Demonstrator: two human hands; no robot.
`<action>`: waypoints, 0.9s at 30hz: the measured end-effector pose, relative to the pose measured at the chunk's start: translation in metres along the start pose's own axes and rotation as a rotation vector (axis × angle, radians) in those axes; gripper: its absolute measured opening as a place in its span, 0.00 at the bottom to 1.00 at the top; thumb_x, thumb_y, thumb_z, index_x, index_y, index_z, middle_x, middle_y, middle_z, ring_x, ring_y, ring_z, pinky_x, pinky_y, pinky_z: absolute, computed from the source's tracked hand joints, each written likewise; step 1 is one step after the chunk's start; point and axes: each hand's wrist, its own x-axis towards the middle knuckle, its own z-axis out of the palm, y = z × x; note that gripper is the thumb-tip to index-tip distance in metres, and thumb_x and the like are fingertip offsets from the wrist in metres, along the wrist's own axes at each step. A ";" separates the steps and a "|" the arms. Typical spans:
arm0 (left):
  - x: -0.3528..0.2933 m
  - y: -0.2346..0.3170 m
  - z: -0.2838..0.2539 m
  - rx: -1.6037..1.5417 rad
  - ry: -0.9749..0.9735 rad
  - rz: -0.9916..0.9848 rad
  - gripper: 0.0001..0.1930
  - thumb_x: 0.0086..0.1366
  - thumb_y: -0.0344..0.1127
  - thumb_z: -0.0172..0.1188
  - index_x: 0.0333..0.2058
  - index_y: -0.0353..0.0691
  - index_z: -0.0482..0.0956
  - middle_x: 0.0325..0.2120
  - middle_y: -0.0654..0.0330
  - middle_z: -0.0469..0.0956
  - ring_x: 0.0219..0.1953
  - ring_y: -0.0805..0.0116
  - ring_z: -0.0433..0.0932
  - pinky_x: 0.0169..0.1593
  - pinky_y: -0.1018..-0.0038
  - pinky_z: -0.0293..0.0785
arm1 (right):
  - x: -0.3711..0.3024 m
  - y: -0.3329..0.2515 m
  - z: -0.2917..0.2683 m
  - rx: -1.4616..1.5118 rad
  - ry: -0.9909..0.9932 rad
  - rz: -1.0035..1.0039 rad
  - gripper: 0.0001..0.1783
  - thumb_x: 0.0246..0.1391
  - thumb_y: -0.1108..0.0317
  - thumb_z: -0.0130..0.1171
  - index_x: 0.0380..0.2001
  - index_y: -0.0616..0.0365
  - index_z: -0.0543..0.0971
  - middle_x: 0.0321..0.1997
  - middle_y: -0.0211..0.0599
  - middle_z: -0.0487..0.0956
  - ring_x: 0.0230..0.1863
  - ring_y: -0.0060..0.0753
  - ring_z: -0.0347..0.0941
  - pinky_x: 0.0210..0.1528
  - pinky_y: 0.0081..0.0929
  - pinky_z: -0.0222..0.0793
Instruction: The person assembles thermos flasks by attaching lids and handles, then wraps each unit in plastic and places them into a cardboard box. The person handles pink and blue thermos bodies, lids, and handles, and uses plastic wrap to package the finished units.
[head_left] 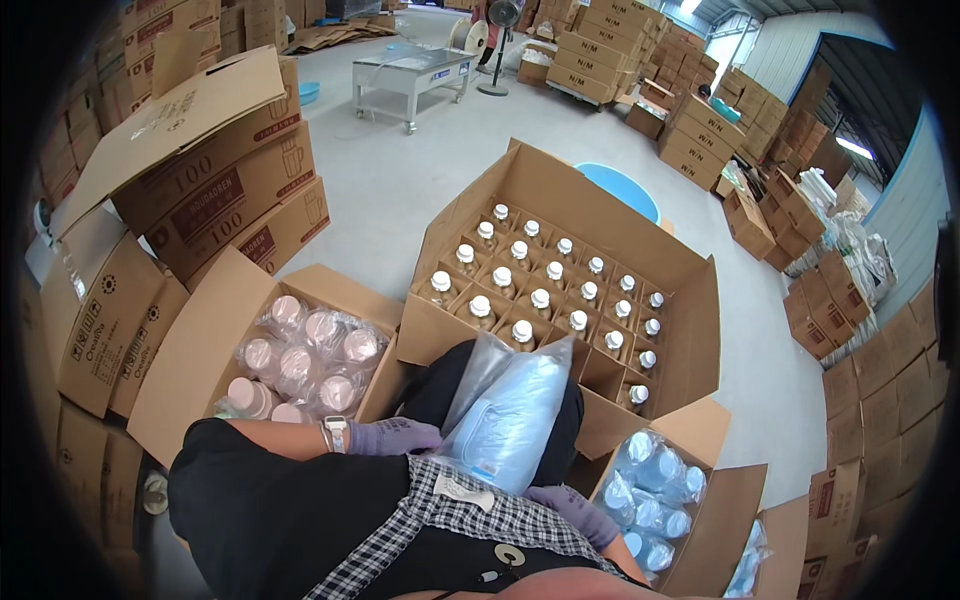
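A clear plastic bag with something light blue [510, 420] in it lies across my lap, its loose top end toward the large carton. What kind of thing the blue content is, I cannot make out. My left hand [395, 436], in a purple glove, is closed at the near left edge of the bag. On the other side my right hand [578, 512], gloved the same, has its fingers curled against the near right corner; their tips are partly hidden. Ahead stands a large open carton [600, 230] with cardboard dividers, holding white-capped clear bottles [540, 300] upright, with some bare cells at its near right.
Left of my lap, an open carton [215, 330] holds bagged pink-lidded bottles [298, 362]. To the right, another carton [700, 425] holds bagged blue bottles [650, 490]. Stacked boxes [230, 190] rise at left. Behind the large carton sits a blue basin [620, 190]; farther off stands a grey wheeled table [415, 75].
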 end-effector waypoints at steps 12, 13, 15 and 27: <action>0.117 0.126 -0.028 0.290 0.122 0.282 0.16 0.71 0.52 0.57 0.36 0.45 0.77 0.25 0.58 0.78 0.29 0.56 0.81 0.36 0.61 0.77 | 0.081 -0.046 -0.089 -0.648 0.435 0.180 0.34 0.54 0.35 0.62 0.25 0.61 0.84 0.27 0.54 0.82 0.36 0.56 0.81 0.41 0.46 0.77; 0.125 0.113 -0.016 0.361 0.128 0.347 0.15 0.71 0.51 0.57 0.37 0.44 0.77 0.27 0.57 0.78 0.30 0.56 0.82 0.36 0.61 0.76 | 0.074 -0.045 -0.095 -0.299 0.350 0.237 0.28 0.52 0.41 0.65 0.31 0.61 0.85 0.27 0.46 0.84 0.31 0.44 0.81 0.37 0.38 0.77; 0.126 0.119 -0.011 0.443 -0.079 0.320 0.17 0.73 0.51 0.54 0.35 0.41 0.74 0.27 0.55 0.76 0.30 0.55 0.81 0.36 0.61 0.76 | 0.056 -0.010 -0.105 0.151 0.206 0.410 0.20 0.51 0.55 0.72 0.38 0.62 0.87 0.26 0.32 0.84 0.23 0.22 0.78 0.28 0.24 0.75; 0.102 0.090 -0.060 0.280 0.043 0.420 0.09 0.60 0.32 0.68 0.41 0.44 0.85 0.25 0.58 0.78 0.28 0.56 0.79 0.33 0.63 0.74 | -0.057 0.055 0.110 1.027 1.075 0.139 0.13 0.63 0.66 0.60 0.42 0.65 0.83 0.33 0.39 0.85 0.25 0.23 0.80 0.29 0.20 0.78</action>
